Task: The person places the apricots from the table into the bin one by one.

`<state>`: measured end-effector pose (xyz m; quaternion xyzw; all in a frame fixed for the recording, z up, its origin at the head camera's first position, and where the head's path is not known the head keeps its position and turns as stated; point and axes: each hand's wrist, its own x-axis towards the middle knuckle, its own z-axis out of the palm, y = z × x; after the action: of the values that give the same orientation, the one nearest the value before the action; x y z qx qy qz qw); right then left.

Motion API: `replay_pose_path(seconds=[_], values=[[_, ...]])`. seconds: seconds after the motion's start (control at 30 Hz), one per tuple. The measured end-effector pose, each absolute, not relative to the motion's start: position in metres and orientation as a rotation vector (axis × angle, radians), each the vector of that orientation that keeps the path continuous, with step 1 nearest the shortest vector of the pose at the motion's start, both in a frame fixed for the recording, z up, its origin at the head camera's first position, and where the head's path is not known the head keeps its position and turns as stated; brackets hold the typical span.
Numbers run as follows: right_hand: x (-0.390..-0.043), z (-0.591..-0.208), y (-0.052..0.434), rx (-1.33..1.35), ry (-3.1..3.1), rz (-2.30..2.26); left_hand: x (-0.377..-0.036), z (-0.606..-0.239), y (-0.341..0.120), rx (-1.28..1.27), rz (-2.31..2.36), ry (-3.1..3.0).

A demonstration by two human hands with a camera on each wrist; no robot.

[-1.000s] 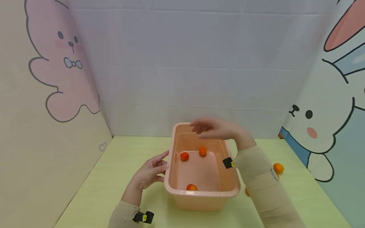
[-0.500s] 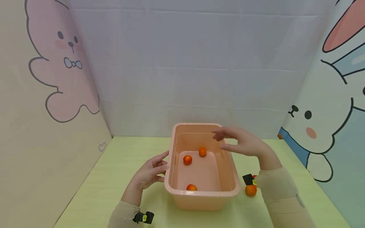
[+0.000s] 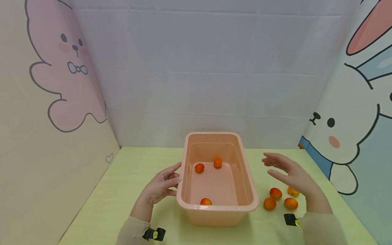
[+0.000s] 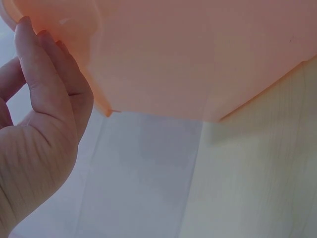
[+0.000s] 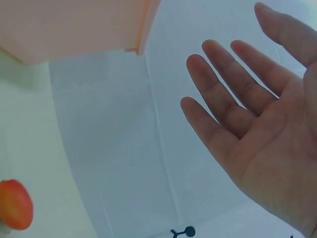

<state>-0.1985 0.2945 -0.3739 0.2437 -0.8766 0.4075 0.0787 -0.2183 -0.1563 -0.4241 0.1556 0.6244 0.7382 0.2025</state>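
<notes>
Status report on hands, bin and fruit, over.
Left hand touching pale-pink rectangular plastic bin; right hand empty. Three rounded orange-red fruits visible inside, four outside on pale yellow-green tabletop. Near rim partly hides one inside.

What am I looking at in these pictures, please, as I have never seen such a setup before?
There is no machine: the grips are a person's bare left hand and right hand. One view comes from a camera on the head, two from cameras on the wrists. On a pale yellow-green tabletop stands a peach-pink, rectangular, plastic-looking basin containing three rounded, orange-red fruits. Four similar loose fruits lie to its right. The left hand touches the basin's left side, though how firmly is unclear; the right hand, open, holds nothing.
</notes>
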Motion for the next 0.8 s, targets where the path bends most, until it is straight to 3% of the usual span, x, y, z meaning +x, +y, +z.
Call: replay_pose_path(seconds=[0.27, 0.8], values=[[-0.179, -0.418, 0.318, 0.417, -2.669, 1.226, -0.218, -0.425, -0.156, 0.459, 2.069, 1.724], [-0.161, -0.475, 0.345, 0.114, -2.674, 1.312, -0.218, -0.424, -0.156, 0.474, 2.09, 1.681]])
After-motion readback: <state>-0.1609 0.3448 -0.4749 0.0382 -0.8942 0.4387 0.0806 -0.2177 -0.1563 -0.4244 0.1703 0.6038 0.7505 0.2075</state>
